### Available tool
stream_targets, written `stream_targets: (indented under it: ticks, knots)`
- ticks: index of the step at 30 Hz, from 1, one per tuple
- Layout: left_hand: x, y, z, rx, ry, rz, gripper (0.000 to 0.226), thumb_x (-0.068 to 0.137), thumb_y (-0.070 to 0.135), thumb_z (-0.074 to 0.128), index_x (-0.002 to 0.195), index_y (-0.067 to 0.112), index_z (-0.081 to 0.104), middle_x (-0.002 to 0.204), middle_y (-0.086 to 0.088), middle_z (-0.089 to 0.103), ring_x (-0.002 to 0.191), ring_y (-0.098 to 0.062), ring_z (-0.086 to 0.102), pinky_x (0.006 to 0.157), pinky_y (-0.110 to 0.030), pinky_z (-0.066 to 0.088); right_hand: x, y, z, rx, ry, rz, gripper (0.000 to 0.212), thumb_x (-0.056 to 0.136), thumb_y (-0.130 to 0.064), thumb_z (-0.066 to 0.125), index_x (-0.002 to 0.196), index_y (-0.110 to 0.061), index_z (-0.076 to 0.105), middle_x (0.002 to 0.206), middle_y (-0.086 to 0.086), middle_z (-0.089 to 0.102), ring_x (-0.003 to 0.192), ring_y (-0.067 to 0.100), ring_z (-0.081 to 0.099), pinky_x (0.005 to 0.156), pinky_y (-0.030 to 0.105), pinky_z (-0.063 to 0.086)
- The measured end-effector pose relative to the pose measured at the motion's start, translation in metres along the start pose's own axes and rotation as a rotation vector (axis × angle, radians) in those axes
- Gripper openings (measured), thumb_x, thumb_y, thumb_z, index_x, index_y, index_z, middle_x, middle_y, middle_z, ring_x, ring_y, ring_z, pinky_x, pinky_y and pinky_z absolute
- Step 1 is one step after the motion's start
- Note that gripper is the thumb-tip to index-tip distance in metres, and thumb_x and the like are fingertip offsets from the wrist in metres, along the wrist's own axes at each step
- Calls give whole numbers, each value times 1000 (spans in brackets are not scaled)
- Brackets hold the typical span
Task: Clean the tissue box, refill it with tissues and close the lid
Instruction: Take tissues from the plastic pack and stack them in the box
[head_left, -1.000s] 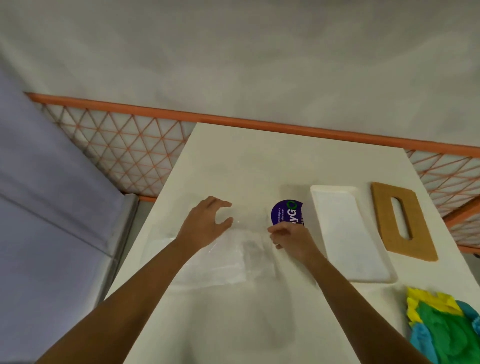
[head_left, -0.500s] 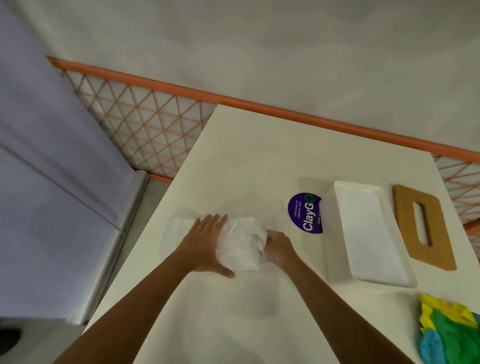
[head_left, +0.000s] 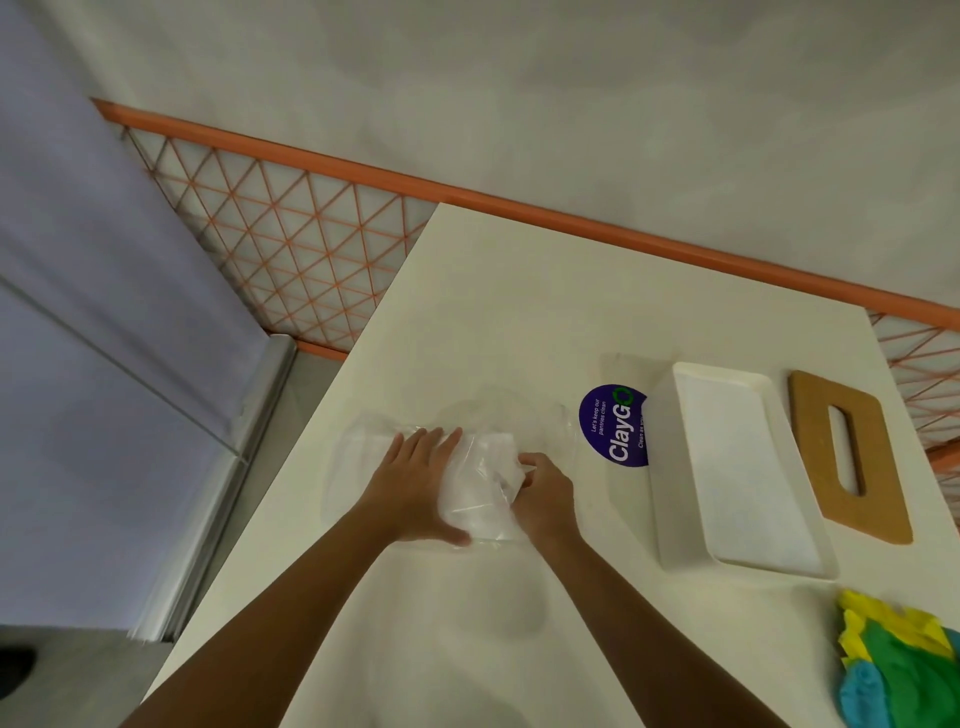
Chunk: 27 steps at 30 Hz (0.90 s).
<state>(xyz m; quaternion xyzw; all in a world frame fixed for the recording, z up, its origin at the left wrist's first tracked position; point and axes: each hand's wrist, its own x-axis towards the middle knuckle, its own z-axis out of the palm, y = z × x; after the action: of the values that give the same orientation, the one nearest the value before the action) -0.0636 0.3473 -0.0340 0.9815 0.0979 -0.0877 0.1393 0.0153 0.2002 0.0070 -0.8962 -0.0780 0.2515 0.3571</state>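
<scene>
Cream laminate covers the table (head_left: 519, 312), which carries everything. White and open-topped, the tissue box (head_left: 670, 525) stands at the right with nothing visible inside, so it looks ready for filling. Left of it, mid-table, lies the tissue pack (head_left: 483, 499) in clear plastic wrap. The wooden lid (head_left: 883, 499), slotted down its middle, lies flat just right of the box, set aside so the box mouth is free. Bright cloths (head_left: 904, 675) are heaped at the near right corner, probably the wiping gear. The left hand (head_left: 415, 483) lies flat on the pack, fingers (head_left: 431, 441) straight, apparently pinning it down. The right hand (head_left: 545, 499) has its fingers (head_left: 530, 462) curled, pinching the wrap at the pack's right end, likely to tear it open. A purple sticker (head_left: 613, 426) sits between pack and box.
</scene>
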Motion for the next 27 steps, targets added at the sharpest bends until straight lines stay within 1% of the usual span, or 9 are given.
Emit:
stream_targets:
  ticks: [3, 7, 12, 14, 16, 18, 20, 23, 27]
  knots:
    - [1, 2, -1, -4, 3, -14, 125, 55, 75, 66, 148, 21, 3, 155, 1, 16, 143, -21, 15, 118, -40, 9, 1, -1, -3, 19, 18, 19, 35, 92, -1, 46, 127, -4, 51, 124, 13, 60, 111, 24, 58, 88, 21, 44]
    - [0, 3, -2, 1, 11, -12, 123, 56, 76, 65, 148, 22, 3, 155, 1, 15, 143, -20, 14, 118, -40, 9, 3, -1, -2, 43, -26, 51, 31, 93, -5, 47, 122, -3, 56, 121, 11, 62, 106, 23, 59, 79, 17, 41]
    - [-1, 5, -5, -12, 30, -10, 123, 57, 74, 67, 148, 20, 4, 154, 0, 17, 143, -21, 16, 118, -38, 10, 7, -2, 0, 173, -72, 143, 31, 89, -15, 59, 119, -6, 55, 112, 8, 62, 97, 22, 58, 78, 23, 44]
    - [-2, 5, -6, -5, 29, -15, 124, 57, 73, 67, 149, 20, 2, 155, 0, 16, 143, -21, 15, 118, -38, 10, 8, -4, -1, 275, -102, 221, 30, 88, -15, 61, 117, -8, 57, 101, 5, 60, 89, 19, 55, 77, 26, 47]
    - [-3, 5, -7, 3, 24, -18, 124, 58, 73, 66, 149, 20, 1, 155, 0, 15, 143, -20, 14, 118, -38, 10, 11, -5, -4, 282, -160, 244, 21, 88, -13, 60, 108, -6, 63, 84, 3, 59, 79, 19, 55, 72, 27, 48]
    - [-4, 5, -8, -20, 12, -21, 124, 57, 73, 66, 149, 20, 1, 155, 1, 14, 144, -20, 13, 119, -39, 11, 12, -8, -11, 252, -227, 219, 12, 88, -9, 56, 87, -6, 68, 65, 2, 55, 60, 15, 51, 56, 19, 45]
    - [-4, 4, -10, -61, 2, -22, 124, 58, 72, 68, 149, 20, 1, 155, 1, 14, 143, -20, 14, 119, -39, 12, 15, -10, -19, 236, -249, 179, 26, 87, -2, 50, 66, -13, 62, 57, 1, 51, 50, 11, 45, 46, 16, 40]
    - [-6, 2, -12, -98, 6, -31, 124, 58, 69, 70, 149, 21, 1, 154, 1, 15, 143, -19, 15, 119, -38, 12, 19, -6, -34, 290, -206, 187, 30, 82, 3, 43, 65, -16, 60, 61, 1, 53, 56, 13, 46, 57, 21, 39]
    - [-7, 0, -11, -119, -4, -33, 123, 58, 67, 71, 149, 21, 2, 153, 1, 17, 142, -18, 16, 119, -36, 11, 24, 12, -42, 230, -115, 223, 14, 89, -15, 49, 81, -14, 61, 75, 0, 56, 69, 15, 50, 66, 23, 41]
